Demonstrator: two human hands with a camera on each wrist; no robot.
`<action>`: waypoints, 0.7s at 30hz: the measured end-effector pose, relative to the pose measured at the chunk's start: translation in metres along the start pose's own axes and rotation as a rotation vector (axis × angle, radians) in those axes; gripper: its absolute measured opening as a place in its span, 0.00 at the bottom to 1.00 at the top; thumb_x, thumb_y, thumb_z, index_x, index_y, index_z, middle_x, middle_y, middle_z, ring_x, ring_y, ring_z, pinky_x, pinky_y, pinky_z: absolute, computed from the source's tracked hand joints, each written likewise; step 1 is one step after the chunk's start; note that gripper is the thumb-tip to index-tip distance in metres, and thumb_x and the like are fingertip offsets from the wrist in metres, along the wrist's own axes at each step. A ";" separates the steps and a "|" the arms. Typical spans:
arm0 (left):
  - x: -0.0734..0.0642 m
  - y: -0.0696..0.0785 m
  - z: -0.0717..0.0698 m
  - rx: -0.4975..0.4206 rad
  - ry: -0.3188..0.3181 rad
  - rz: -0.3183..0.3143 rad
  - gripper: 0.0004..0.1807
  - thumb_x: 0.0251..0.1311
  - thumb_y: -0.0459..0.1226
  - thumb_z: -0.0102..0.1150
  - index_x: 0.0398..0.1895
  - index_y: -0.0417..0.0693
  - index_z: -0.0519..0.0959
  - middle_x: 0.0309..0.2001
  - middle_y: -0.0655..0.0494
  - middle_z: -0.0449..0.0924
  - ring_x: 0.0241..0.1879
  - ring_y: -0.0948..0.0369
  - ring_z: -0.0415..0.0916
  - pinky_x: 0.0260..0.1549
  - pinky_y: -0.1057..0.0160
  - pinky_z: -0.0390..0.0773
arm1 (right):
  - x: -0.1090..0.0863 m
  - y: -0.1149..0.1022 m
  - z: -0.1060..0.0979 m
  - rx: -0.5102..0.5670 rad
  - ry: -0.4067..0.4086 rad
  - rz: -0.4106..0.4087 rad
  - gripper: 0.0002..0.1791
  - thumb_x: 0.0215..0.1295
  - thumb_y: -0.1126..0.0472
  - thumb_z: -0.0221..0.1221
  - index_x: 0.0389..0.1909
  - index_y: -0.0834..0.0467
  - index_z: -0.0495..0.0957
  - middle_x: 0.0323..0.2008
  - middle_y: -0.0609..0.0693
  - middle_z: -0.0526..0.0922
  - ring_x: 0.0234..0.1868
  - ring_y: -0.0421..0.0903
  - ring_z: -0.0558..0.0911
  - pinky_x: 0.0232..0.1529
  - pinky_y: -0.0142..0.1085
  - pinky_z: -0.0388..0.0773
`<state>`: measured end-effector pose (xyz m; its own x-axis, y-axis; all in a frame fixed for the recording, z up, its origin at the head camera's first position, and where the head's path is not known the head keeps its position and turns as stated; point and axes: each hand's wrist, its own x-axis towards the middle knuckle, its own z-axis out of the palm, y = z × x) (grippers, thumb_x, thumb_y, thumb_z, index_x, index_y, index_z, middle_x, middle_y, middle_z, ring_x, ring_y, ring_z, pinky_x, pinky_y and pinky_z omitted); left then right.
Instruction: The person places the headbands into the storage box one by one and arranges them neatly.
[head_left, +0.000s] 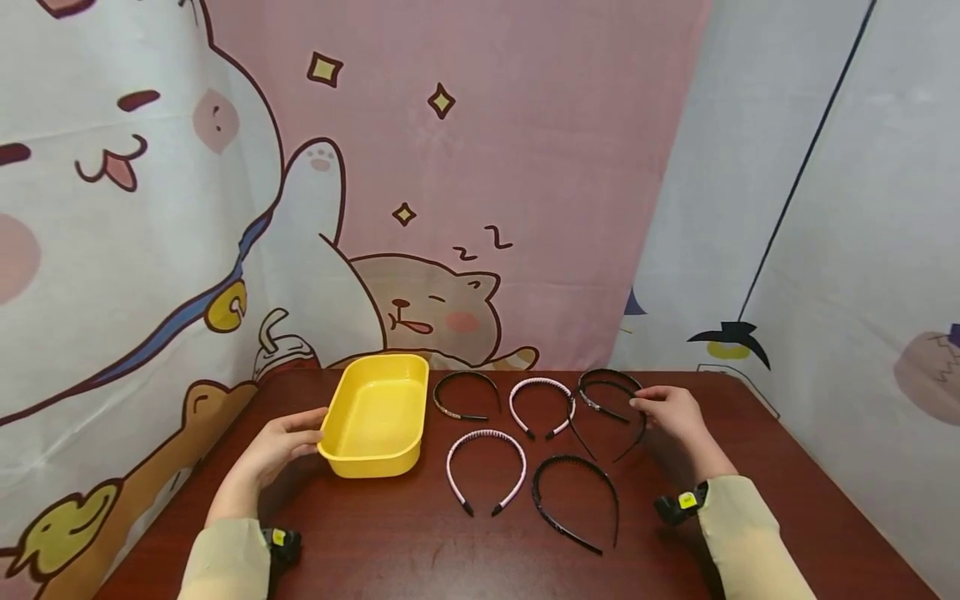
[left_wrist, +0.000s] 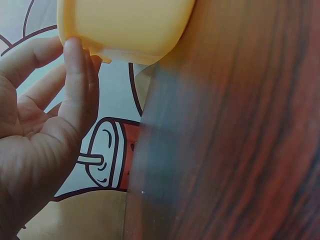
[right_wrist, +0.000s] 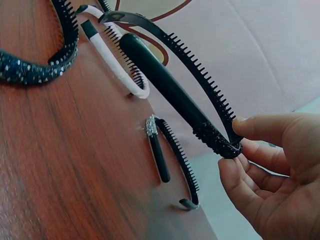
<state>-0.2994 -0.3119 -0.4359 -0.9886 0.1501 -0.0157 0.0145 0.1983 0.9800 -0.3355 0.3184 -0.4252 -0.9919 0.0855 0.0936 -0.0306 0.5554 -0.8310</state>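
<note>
At the left of the head view, my left hand (head_left: 281, 446) grips the near left edge of a yellow plastic tray (head_left: 375, 468). Fingertips meet its rim in the left wrist view. My right hand (head_left: 671, 414) pinches a black toothed headband (right_wrist: 165, 87) with dark beading, lifted off the table. Behind it lies another black headband (right_wrist: 157, 150) with a silver glittery part. Two pale pink headbands, one at the back (head_left: 543, 381) and one nearer (head_left: 486, 433), rest in the middle. A black headband (head_left: 573, 458) lies in front.
A black headband with gold-coloured trim (head_left: 448, 411) lies just right of the tray. Everything stands on a dark red-brown wooden table (head_left: 375, 542). A cartoon-printed curtain (head_left: 562, 167) hangs behind the table and along its sides.
</note>
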 end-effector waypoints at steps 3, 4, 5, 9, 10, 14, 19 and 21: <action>0.000 0.001 0.000 0.002 0.003 -0.001 0.32 0.65 0.32 0.58 0.69 0.31 0.61 0.66 0.31 0.62 0.47 0.58 0.79 0.46 0.62 0.80 | 0.000 -0.003 0.001 -0.006 0.001 -0.003 0.22 0.65 0.57 0.62 0.52 0.71 0.77 0.39 0.58 0.82 0.31 0.45 0.82 0.37 0.45 0.82; -0.001 0.001 0.000 0.004 0.004 0.000 0.32 0.65 0.32 0.58 0.69 0.30 0.61 0.66 0.31 0.62 0.47 0.58 0.79 0.46 0.62 0.80 | 0.000 -0.003 0.002 -0.010 0.000 -0.005 0.22 0.65 0.57 0.62 0.52 0.71 0.77 0.39 0.57 0.82 0.30 0.45 0.81 0.37 0.45 0.82; -0.001 0.001 0.000 0.004 0.004 0.000 0.32 0.65 0.32 0.58 0.69 0.30 0.61 0.66 0.31 0.62 0.48 0.58 0.79 0.46 0.62 0.80 | 0.000 -0.004 0.002 -0.013 0.002 -0.005 0.22 0.65 0.57 0.62 0.52 0.70 0.78 0.38 0.57 0.82 0.30 0.44 0.81 0.37 0.45 0.82; 0.000 0.001 0.000 0.005 0.005 -0.002 0.31 0.65 0.32 0.57 0.70 0.30 0.61 0.66 0.30 0.62 0.49 0.56 0.79 0.47 0.61 0.79 | 0.001 -0.005 0.004 -0.029 0.005 -0.008 0.22 0.65 0.56 0.62 0.51 0.70 0.78 0.37 0.56 0.82 0.29 0.44 0.80 0.35 0.43 0.82; 0.000 0.001 0.000 0.005 0.007 -0.003 0.31 0.65 0.32 0.57 0.70 0.30 0.61 0.66 0.30 0.62 0.49 0.56 0.79 0.47 0.61 0.79 | 0.002 -0.005 0.005 -0.031 0.005 -0.010 0.22 0.65 0.56 0.62 0.51 0.70 0.78 0.37 0.56 0.82 0.28 0.45 0.80 0.34 0.43 0.82; -0.001 0.000 0.000 0.001 0.009 -0.011 0.32 0.65 0.31 0.57 0.70 0.30 0.60 0.67 0.31 0.62 0.49 0.55 0.79 0.47 0.60 0.79 | 0.005 -0.007 0.010 -0.014 0.000 -0.019 0.23 0.64 0.55 0.63 0.51 0.70 0.78 0.36 0.56 0.83 0.28 0.47 0.81 0.33 0.42 0.81; -0.002 0.000 0.000 0.003 -0.002 -0.018 0.33 0.65 0.32 0.58 0.70 0.31 0.60 0.67 0.31 0.61 0.49 0.57 0.79 0.48 0.60 0.79 | 0.009 -0.011 0.017 -0.023 0.000 -0.022 0.21 0.64 0.56 0.63 0.50 0.69 0.78 0.32 0.53 0.82 0.25 0.46 0.80 0.31 0.40 0.80; -0.001 0.000 0.000 0.007 -0.008 -0.011 0.33 0.65 0.33 0.58 0.70 0.31 0.60 0.67 0.31 0.61 0.49 0.57 0.79 0.49 0.59 0.79 | 0.011 -0.013 0.019 -0.032 0.001 -0.027 0.21 0.64 0.56 0.63 0.50 0.69 0.79 0.32 0.53 0.82 0.25 0.45 0.80 0.30 0.39 0.80</action>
<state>-0.2980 -0.3121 -0.4362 -0.9874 0.1555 -0.0282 0.0046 0.2068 0.9784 -0.3486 0.2967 -0.4235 -0.9907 0.0712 0.1161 -0.0530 0.5834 -0.8104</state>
